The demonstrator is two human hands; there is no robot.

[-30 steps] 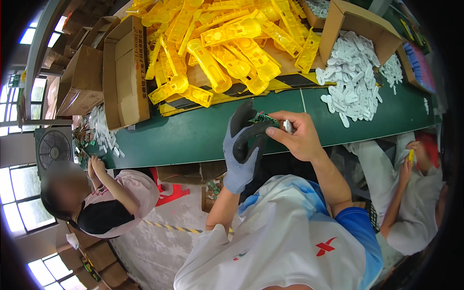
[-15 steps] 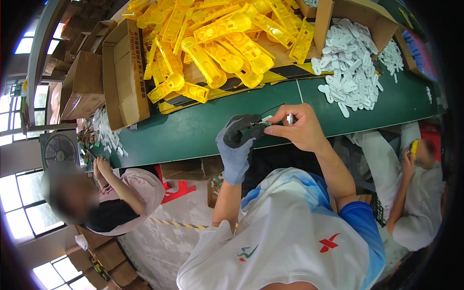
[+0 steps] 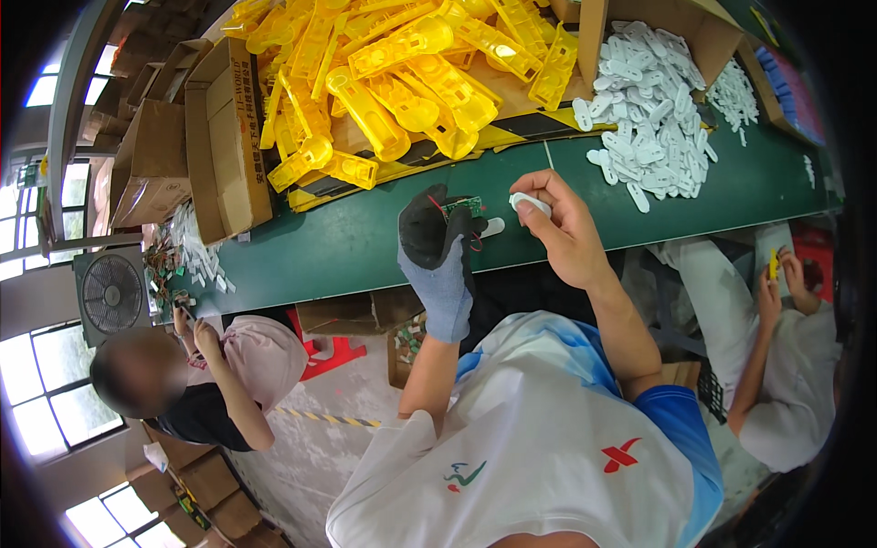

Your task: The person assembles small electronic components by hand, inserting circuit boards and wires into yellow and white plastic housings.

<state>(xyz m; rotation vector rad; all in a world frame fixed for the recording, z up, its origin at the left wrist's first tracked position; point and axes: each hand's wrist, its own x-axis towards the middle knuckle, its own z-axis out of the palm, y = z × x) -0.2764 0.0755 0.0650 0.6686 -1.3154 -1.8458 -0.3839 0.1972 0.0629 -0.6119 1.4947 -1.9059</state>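
Note:
My left hand (image 3: 433, 247), in a grey glove with dark fingers, is closed on a small green circuit board (image 3: 464, 207) with thin red wires. A white oblong piece (image 3: 493, 226) juts out beside those gloved fingertips; whether they grip it too is hard to see. To the right, my bare right hand (image 3: 574, 236) pinches a white oval plastic piece (image 3: 531, 203) between thumb and fingers. The hands are apart, above the near part of the green table (image 3: 356, 251).
Yellow translucent plastic shells (image 3: 393, 91) are heaped on cardboard at the back. White plastic pieces (image 3: 653, 119) form a pile at the right. An open cardboard box (image 3: 224, 155) stands left. One co-worker (image 3: 228, 365) sits left, another (image 3: 776, 365) right.
My hands have drawn apart from where they met over the board. The left has turned, showing more of the board; the right now shows the white oval piece in its pinch.

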